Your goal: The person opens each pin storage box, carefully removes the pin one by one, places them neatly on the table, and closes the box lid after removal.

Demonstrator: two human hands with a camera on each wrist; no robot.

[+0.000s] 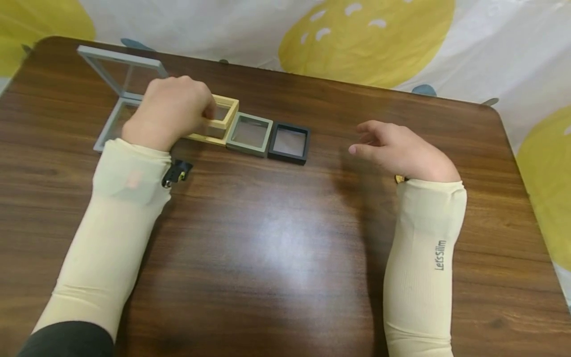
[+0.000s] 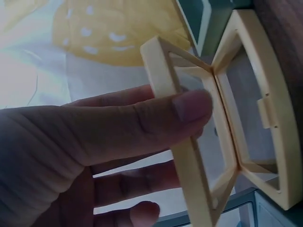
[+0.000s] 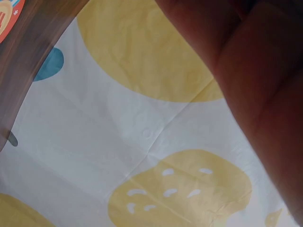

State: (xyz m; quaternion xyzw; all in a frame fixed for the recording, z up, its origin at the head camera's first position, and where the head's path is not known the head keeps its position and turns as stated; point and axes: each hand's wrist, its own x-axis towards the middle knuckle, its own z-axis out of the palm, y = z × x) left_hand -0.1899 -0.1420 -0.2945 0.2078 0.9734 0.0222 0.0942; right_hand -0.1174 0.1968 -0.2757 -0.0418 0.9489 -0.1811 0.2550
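A yellow hinged display frame (image 1: 232, 115) stands partly open on the table, its lid raised from the base. My left hand (image 1: 174, 106) pinches that lid; in the left wrist view the thumb (image 2: 156, 116) lies on one side of the lid's rim with fingers behind it. To its left, partly hidden by the hand, a larger light-grey frame (image 1: 120, 55) stands with its lid up. Closed grey-green (image 1: 269, 135) and black (image 1: 308, 144) frames lie in line on the right. Over the table at right, my right hand (image 1: 401, 151) hovers with loosely bent fingers, holding nothing.
The brown wooden table (image 1: 267, 272) reaches back to a white cloth (image 1: 250, 29) with yellow and blue shapes. A small black device (image 1: 178, 171) sits at the left wrist. Part of a red-rimmed item (image 3: 10, 19) shows in the right wrist view.
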